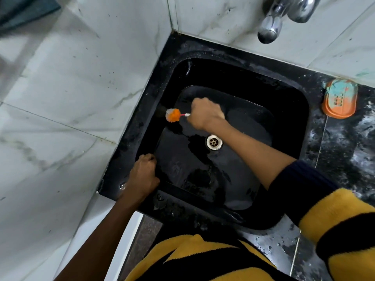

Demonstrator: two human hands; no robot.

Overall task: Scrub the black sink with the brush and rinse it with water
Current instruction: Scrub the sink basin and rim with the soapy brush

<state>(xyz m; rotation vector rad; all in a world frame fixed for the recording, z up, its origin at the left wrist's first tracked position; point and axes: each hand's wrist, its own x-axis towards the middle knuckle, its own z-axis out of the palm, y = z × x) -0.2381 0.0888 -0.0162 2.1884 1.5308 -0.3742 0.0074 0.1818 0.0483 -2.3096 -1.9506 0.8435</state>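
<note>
Head view: right hand [206,113] reaches into the square, glossy black sink [288,110], fingers curled tight around the thin pink handle of the brush [173,115], whose orange-and-white bristle head presses against the basin's left wall. Left hand [143,175] grips the sink's near-left rim, fingers wrapped over the edge. Round metal drain [214,141] sits mid-basin; chrome tap [271,27] hangs above the far rim.

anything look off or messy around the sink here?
Nothing broken or askew. The countertop right of the black sink carries whitish smears, and the orange soap dish on it is streaked with teal residue. Otherwise normal: the right hand holds the brush at the basin's left wall, and the left hand grips the rim.
</note>
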